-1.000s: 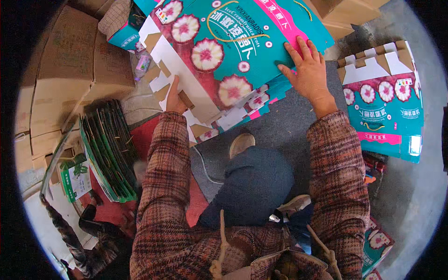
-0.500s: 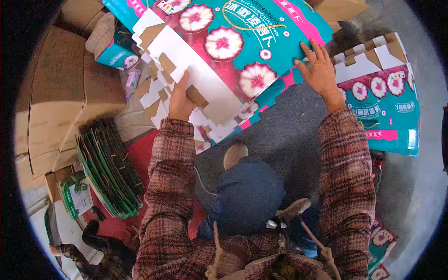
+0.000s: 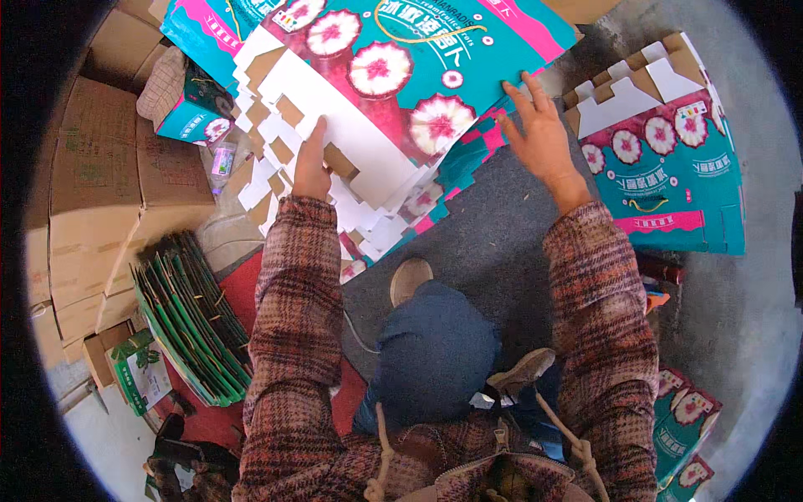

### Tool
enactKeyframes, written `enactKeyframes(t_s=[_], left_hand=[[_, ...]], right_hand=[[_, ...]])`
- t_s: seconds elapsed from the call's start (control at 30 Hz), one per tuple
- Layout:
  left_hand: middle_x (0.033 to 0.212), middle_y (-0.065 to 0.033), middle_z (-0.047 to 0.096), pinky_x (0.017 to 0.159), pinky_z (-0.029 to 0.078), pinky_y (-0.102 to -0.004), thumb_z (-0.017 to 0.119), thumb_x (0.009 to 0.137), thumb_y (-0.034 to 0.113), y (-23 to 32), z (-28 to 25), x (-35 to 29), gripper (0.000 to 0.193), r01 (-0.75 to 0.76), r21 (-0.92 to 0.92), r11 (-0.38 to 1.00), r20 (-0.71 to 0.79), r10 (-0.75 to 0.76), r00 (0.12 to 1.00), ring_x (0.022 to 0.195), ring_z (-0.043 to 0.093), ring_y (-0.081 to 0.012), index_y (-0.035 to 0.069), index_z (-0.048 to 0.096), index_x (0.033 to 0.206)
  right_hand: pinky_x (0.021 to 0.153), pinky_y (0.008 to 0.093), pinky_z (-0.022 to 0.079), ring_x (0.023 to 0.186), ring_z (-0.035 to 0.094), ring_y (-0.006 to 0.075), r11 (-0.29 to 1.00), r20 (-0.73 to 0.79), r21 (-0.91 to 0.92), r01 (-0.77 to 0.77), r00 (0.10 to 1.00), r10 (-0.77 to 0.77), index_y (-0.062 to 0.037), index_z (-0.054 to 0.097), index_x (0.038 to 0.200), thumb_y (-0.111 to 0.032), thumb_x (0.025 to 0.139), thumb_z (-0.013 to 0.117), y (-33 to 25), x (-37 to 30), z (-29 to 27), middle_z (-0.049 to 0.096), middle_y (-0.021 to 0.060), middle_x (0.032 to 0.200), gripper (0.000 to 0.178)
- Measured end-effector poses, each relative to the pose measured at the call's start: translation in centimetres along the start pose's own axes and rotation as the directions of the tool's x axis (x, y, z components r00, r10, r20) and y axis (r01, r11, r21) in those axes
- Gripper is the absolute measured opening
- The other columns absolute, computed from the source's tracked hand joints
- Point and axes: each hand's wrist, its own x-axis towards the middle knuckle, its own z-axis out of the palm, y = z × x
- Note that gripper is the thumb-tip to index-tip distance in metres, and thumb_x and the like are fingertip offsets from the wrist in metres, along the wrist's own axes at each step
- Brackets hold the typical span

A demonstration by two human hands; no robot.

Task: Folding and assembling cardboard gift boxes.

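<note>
In front of me lies a fanned stack of flattened gift boxes [image 3: 468,92], teal and pink with pictures of sliced radish and a rope handle. Their white and brown flaps stick out toward the lower left. My left hand [image 3: 312,167] grips the flaps of the upper box, thumb on top, the other fingers hidden. At the stack's right edge, my right hand [image 3: 542,142] has its fingers spread, the tips at the teal edge of the top box.
Another flattened teal box pile [image 3: 661,167] lies to the right. Brown cartons [image 3: 96,176] line the left side, near green folded boxes [image 3: 192,318] on red matting. A plastic bottle [image 3: 222,163] and a small teal box [image 3: 196,113] sit beside the stack. More printed boxes [image 3: 682,427] lie lower right.
The view has shifted, so the scene sits slightly left and higher. My right hand's fingers have slid a little along the box edge and spread; the left stays at the flaps.
</note>
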Motion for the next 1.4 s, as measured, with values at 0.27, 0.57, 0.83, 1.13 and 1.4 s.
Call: enactKeyframes(t_s=[0.27, 0.57, 0.83, 1.13, 1.4], left_hand=[[0.111, -0.0070, 0.059, 0.085, 0.045, -0.0304, 0.064, 0.088, 0.030, -2.1, -0.6, -1.1, 0.042, -0.166, 0.109, 0.980, -0.022, 0.169, 0.985, 0.099, 0.057, -0.0164, 0.001, 0.055, 0.118], [0.119, -0.0069, 0.053, 0.084, 0.043, -0.0311, 0.058, 0.091, 0.035, -2.6, -0.3, -2.4, 0.055, -0.136, 0.205, 0.969, 0.026, 0.133, 0.991, 0.104, 0.051, -0.0162, 0.003, 0.040, 0.133], [0.114, -0.0068, 0.054, 0.084, 0.043, -0.0299, 0.056, 0.093, 0.040, -2.6, -1.3, -3.2, 0.056, -0.250, 0.236, 0.939, 0.068, 0.241, 0.968, 0.100, 0.052, -0.0153, 0.000, 0.044, 0.130], [0.111, -0.0081, 0.061, 0.085, 0.050, -0.0325, 0.053, 0.096, 0.022, 2.2, -0.1, -13.3, 0.032, -0.184, -0.382, 0.906, 0.226, 0.284, 0.932, 0.100, 0.062, -0.0193, -0.001, 0.054, 0.118], [0.120, -0.0091, 0.059, 0.095, 0.046, -0.0374, 0.057, 0.093, 0.016, 1.9, 3.7, -22.4, 0.035, -0.020, -0.364, 0.931, 0.441, 0.191, 0.877, 0.110, 0.058, -0.0200, 0.001, 0.053, 0.125]], right_hand=[[0.071, 0.0302, 0.053, 0.087, 0.066, 0.0211, 0.547, 0.433, 0.633, -0.547, 0.836, 0.336, -0.0039, 0.059, 0.114, -0.020, 0.094, 0.056, -5.5, -4.0, 2.4, 0.067, 0.0080, 0.101, 0.026], [0.062, 0.0264, 0.054, 0.074, 0.066, 0.0142, -0.185, 0.704, 0.688, -0.702, 0.582, 0.408, -0.0002, 0.061, 0.103, -0.029, 0.092, 0.061, -9.3, -3.3, 4.0, 0.066, 0.0078, 0.090, 0.031], [0.056, 0.0230, 0.053, 0.067, 0.066, 0.0148, -0.212, 0.698, 0.704, -0.678, 0.604, 0.385, -0.0006, 0.058, 0.087, -0.033, 0.086, 0.069, -13.1, -0.2, 2.0, 0.063, 0.0069, 0.080, 0.034], [0.059, 0.0238, 0.054, 0.066, 0.064, 0.0122, -0.124, 0.454, 0.891, -0.437, 0.845, 0.281, 0.0011, 0.059, 0.087, -0.028, 0.088, 0.067, -11.7, -2.3, -5.5, 0.063, 0.0064, 0.082, 0.030], [0.065, 0.0255, 0.055, 0.075, 0.065, 0.0109, -0.051, 0.324, 0.944, -0.325, 0.890, 0.321, -0.0001, 0.062, 0.109, -0.023, 0.094, 0.058, -10.2, -11.1, -16.9, 0.066, 0.0037, 0.090, 0.027]])
